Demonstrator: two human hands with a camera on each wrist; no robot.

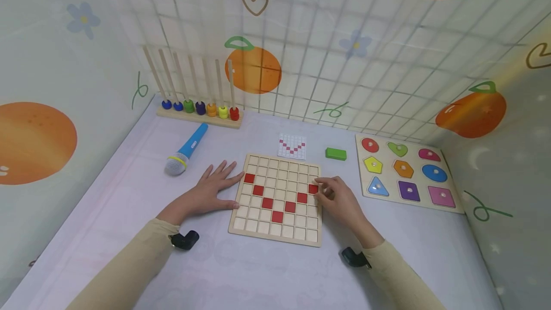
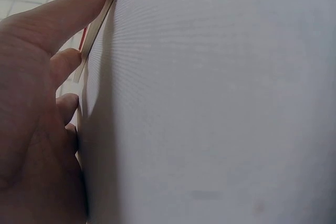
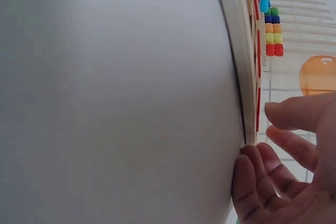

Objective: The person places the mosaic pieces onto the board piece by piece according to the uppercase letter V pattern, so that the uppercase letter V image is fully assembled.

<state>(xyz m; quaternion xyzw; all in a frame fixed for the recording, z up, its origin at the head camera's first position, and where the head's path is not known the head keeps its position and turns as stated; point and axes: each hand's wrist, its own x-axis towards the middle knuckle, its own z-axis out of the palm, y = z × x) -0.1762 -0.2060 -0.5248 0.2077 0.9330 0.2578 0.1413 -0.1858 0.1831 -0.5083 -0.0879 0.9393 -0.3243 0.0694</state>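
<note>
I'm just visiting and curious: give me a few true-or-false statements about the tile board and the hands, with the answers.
1. The left hand lies flat by the board. True.
2. The red tiles form a circle. False: they form a V.
3. The right hand is at the board's right edge. True.
4. The green block sits on the board. False: it lies on the table beyond it.
5. The microphone is in a hand. False: it lies untouched.

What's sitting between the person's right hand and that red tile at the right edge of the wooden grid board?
Nothing visible. The right hand already has its fingertips at the red tile on the wooden grid board. The left hand lies flat against the board's left edge.
</note>
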